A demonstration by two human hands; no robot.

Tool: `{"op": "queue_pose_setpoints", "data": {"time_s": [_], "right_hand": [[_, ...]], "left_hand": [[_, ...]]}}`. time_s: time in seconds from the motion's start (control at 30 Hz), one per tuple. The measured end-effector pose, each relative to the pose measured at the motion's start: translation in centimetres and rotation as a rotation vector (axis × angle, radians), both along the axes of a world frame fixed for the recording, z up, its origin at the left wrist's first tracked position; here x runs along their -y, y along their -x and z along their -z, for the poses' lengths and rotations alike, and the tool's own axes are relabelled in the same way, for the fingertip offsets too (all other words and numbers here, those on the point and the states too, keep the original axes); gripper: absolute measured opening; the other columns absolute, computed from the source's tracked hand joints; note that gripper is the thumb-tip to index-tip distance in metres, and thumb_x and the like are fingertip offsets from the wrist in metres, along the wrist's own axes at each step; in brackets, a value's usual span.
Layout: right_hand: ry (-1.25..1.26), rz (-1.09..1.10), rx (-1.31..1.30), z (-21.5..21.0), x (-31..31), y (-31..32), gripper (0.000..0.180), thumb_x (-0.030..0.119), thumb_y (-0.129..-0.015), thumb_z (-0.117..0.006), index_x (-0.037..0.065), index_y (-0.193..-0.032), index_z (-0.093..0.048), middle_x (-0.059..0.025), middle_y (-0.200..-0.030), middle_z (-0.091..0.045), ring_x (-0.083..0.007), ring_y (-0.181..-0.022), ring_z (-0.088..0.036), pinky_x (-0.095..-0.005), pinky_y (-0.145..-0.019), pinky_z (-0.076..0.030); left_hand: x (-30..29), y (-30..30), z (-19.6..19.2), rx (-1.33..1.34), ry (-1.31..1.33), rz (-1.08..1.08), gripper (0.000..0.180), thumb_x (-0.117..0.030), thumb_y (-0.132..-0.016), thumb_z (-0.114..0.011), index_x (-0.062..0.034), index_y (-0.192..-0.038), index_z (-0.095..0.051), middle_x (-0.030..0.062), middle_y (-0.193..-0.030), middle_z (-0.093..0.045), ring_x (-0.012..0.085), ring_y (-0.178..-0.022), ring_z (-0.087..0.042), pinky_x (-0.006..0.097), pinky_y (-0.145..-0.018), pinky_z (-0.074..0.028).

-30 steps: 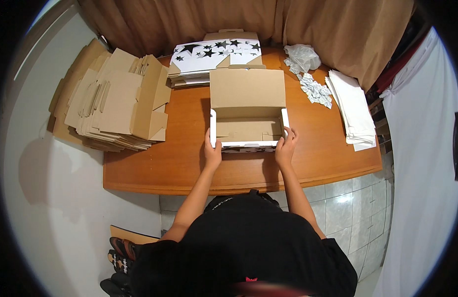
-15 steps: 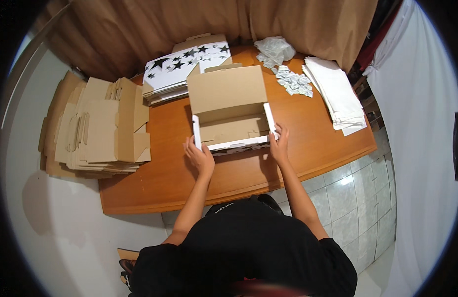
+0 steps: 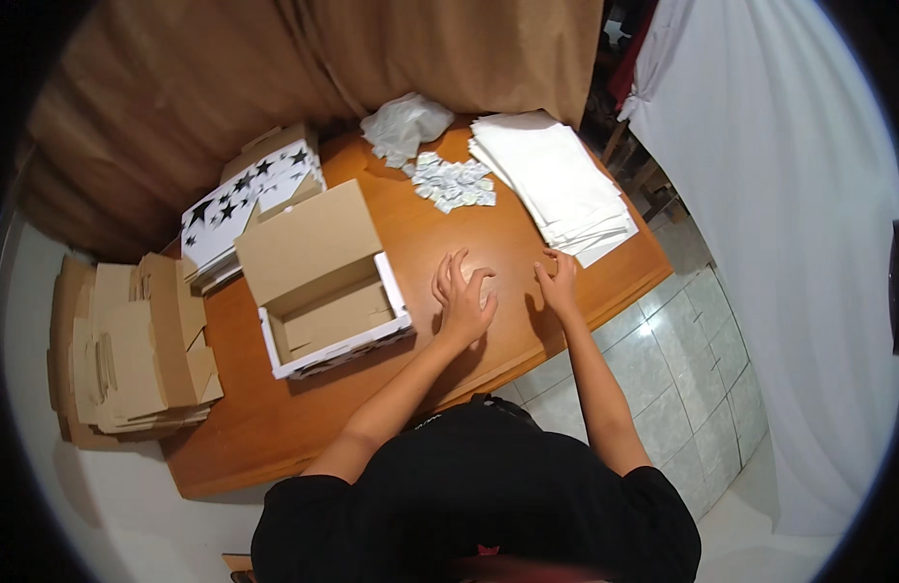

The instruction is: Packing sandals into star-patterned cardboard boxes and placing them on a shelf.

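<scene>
Box (image 3: pixel 325 303) stands open on the tabletop (image 3: pixel 518 325), left of centre near the near edge, lid (image 3: pixel 309 238) tipped toward the far edge, probably to leave the inside facing the person. Left hand (image 3: pixel 464 301), nothing held, is just right of the box, fingers curled and spread. Right hand (image 3: pixel 558 282) also holds nothing, thumb and forefinger apart, just beside the white sheet stack (image 3: pixel 552 180); contact can't be told. Sheets lie along the right edge; small packets (image 3: pixel 453 183) and plastic bag (image 3: pixel 406 126) sit toward the far edge, likely for easy reach. Star-printed stack (image 3: pixel 231 209) and brown cardboard stack (image 3: pixel 138 355) crowd the left side; open room runs between box and sheets, down to the near edge.
</scene>
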State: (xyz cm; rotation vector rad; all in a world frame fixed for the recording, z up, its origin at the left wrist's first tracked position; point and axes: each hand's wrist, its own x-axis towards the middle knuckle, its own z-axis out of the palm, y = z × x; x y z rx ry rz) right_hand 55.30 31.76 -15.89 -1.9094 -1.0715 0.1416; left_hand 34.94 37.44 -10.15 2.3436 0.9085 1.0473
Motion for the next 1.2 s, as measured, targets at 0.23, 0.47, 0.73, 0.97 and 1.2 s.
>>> {"op": "queue_pose_setpoints", "data": {"time_s": [0.23,0.47,0.73,0.97,1.2], "right_hand": [[0.143,0.07,0.245,-0.5,-3.3,-10.3,0.04,0.021,-0.072,-0.066,0.002,-0.106,-0.055,-0.0168,-0.11,-0.05,-0.0335,-0.103,-0.044,-0.0433,-0.088,-0.037],[0.186,0.004,0.528,1.2,-5.7,-13.8,0.044,0.017,-0.066,-0.068,0.002,-0.105,-0.055,-0.019,-0.102,-0.053,-0.0363,-0.095,-0.05,-0.0419,-0.086,-0.041],[0.221,0.029,0.55,1.4,-6.3,-14.2,0.012,0.011,-0.07,-0.061,0.003,-0.079,-0.057,-0.0134,-0.078,-0.057,-0.0327,-0.074,-0.054,-0.0427,-0.074,-0.044],[-0.07,0.102,0.481,-4.7,-6.8,-9.7,0.005,0.012,-0.076,-0.059,0.008,-0.079,-0.059,-0.0051,-0.085,-0.06,-0.0242,-0.086,-0.057,-0.05,-0.097,-0.03],[-0.17,-0.146,0.469,-8.2,-3.3,1.8,0.009,0.012,-0.07,-0.062,0.012,-0.077,-0.057,-0.0001,-0.092,-0.057,-0.0196,-0.096,-0.054,-0.0592,-0.1,-0.018]], "left_hand": [[-3.3,-9.9,3.7,-0.403,0.115,0.212,0.053,-0.026,-0.071,-0.064,-0.0072,-0.117,-0.046,0.0212,-0.138,-0.022,0.0407,-0.131,-0.011,0.061,-0.099,-0.012],[-6.2,-16.8,5.4,-0.65,0.169,0.316,0.069,-0.03,-0.075,-0.061,-0.0028,-0.131,-0.031,0.0153,-0.143,-0.018,0.0354,-0.134,-0.01,0.059,-0.103,-0.014],[-7.9,-19.6,6.2,-0.668,0.097,0.416,0.069,-0.029,-0.074,-0.062,-0.0082,-0.133,-0.032,0.0114,-0.143,-0.023,0.0351,-0.133,-0.016,0.06,-0.101,-0.02],[-11.2,-19.6,7.1,-0.081,0.686,0.398,0.057,-0.042,-0.087,-0.045,-0.0037,-0.128,-0.04,0.0161,-0.131,-0.042,0.0343,-0.125,-0.033,0.046,-0.102,-0.027],[-13.9,-14.4,1.1,0.839,1.81,0.521,0.058,-0.048,-0.088,-0.046,-0.0015,-0.123,-0.044,0.014,-0.113,-0.054,0.0257,-0.1,-0.055,0.037,-0.092,-0.041]]}}
